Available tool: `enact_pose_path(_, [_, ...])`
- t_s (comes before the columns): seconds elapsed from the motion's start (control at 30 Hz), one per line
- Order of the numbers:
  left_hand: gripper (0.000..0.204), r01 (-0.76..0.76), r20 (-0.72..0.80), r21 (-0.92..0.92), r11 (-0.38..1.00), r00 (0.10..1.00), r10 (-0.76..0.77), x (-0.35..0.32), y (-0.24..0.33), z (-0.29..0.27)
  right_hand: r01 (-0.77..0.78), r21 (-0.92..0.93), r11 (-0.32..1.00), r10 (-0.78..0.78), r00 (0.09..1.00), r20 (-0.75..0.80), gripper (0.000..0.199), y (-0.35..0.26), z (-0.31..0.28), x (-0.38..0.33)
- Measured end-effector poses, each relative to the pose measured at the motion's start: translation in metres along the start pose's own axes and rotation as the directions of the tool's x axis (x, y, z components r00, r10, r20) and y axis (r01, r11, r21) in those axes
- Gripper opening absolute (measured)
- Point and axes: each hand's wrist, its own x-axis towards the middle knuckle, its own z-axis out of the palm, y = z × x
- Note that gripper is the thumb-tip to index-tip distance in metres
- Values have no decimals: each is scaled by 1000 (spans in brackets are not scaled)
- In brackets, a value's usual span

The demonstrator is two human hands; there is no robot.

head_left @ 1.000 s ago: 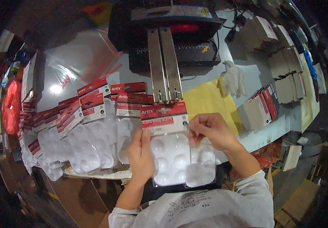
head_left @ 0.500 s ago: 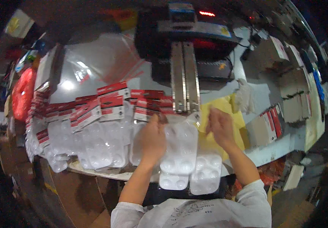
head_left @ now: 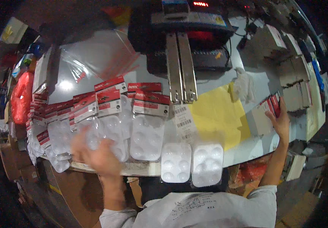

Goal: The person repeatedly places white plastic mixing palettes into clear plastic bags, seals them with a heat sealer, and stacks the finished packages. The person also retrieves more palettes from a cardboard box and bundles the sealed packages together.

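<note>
Over left-side palettes (head_left: 111, 128) | left hand (head_left: 97, 155) shifted, spread | right hand (head_left: 280, 121) moved to cards (head_left: 262, 117), grip unclear

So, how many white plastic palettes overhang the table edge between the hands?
2, side by side: the left palette and the right palette; more may be hidden underneath.

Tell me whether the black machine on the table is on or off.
The black machine looks on: its red display glows.
</note>
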Motion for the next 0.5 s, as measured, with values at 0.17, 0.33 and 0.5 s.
enact_pose_path(0.17, [30,79,378,-199,977,926,2,-37,76,10,-185,346,920,171,983,72,74,-19,-6,1])
enact_pose_path(0.33, [31,-69,453,-321,945,865,217,-37,89,10,-201,393,897,214,977,12,70,-36,-3,-1])
enact_pose_path(0.5, [34,-110,541,-70,991,831,131,-33,70,29,-242,458,855,267,964,11,65,-42,-3,-4])
